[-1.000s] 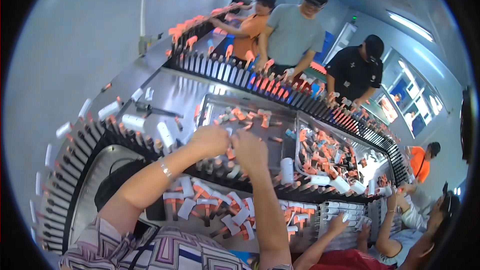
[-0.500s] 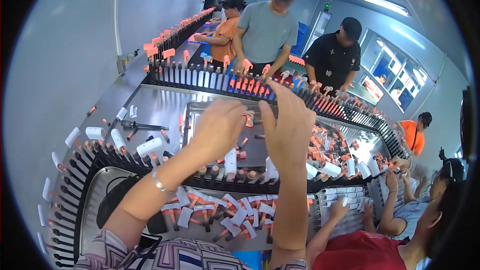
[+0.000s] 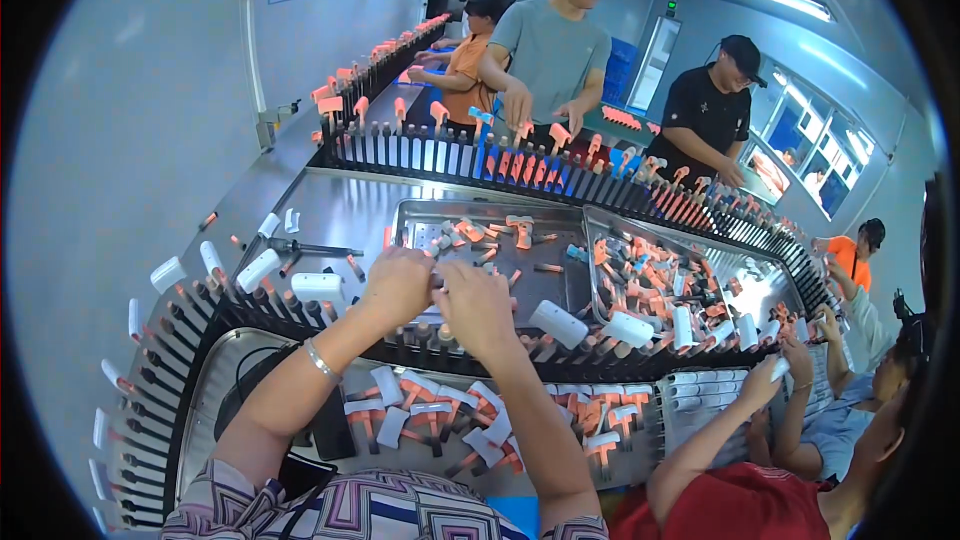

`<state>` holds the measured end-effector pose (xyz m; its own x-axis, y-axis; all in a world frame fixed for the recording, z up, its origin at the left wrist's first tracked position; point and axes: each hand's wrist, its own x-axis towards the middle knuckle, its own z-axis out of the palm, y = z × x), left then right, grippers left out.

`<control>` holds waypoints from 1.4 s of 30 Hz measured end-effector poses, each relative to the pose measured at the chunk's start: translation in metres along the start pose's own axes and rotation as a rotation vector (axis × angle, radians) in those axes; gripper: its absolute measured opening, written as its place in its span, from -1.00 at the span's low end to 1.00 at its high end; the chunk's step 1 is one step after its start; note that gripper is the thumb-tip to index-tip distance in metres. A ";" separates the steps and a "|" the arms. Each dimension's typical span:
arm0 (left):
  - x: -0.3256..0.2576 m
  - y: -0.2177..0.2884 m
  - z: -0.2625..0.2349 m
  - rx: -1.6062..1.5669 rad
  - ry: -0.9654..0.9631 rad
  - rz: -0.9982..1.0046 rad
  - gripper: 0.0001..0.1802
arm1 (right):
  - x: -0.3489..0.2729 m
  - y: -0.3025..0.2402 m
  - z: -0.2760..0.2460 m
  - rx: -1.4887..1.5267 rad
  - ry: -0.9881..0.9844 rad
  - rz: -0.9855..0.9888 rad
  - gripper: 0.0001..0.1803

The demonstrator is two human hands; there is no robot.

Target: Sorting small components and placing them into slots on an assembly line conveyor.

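My left hand [image 3: 398,280] and my right hand [image 3: 475,308] meet above the near row of black upright posts [image 3: 422,340], by the front edge of a metal tray [image 3: 480,208]. Both have their fingers curled. A small dark bit shows between the fingertips, but the fingers hide most of what they hold. Behind the hands, coral T-shaped pieces [image 3: 519,230] lie loose in the tray. White block-shaped caps sit along the near posts: one [image 3: 318,287] left of my left hand, another [image 3: 558,323] right of my right hand.
A second tray [image 3: 590,265] to the right is heaped with coral pieces. Nearer me lie coral pieces with white caps [image 3: 430,410]. A long dark tool [image 3: 310,248] rests at left. The conveyor of posts [image 3: 450,155] curves around. Co-workers stand beyond it; others sit at right.
My hands have come together and lower, toward the near posts. The right hand, earlier raised and spread over the tray, is now curled against the left. The view has shifted slightly.
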<state>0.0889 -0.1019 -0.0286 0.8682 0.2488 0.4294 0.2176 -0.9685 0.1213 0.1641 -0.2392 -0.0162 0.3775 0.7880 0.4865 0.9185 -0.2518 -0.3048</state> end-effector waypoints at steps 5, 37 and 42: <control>0.020 0.018 -0.064 -0.063 0.332 0.162 -0.77 | 0.020 -0.037 -0.088 -0.048 0.233 -0.157 -0.58; -0.037 0.129 -0.063 -0.320 0.354 0.284 -0.86 | -0.099 -0.085 -0.169 -0.275 0.456 0.121 -0.64; -0.041 0.072 0.083 -0.259 0.410 0.340 -0.66 | -0.090 0.012 -0.010 -0.448 -0.323 0.172 -0.47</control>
<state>0.1054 -0.1827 -0.1116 0.6159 -0.0412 0.7868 -0.2040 -0.9729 0.1088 0.1425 -0.3190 -0.0559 0.5358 0.8281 0.1647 0.8335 -0.5499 0.0535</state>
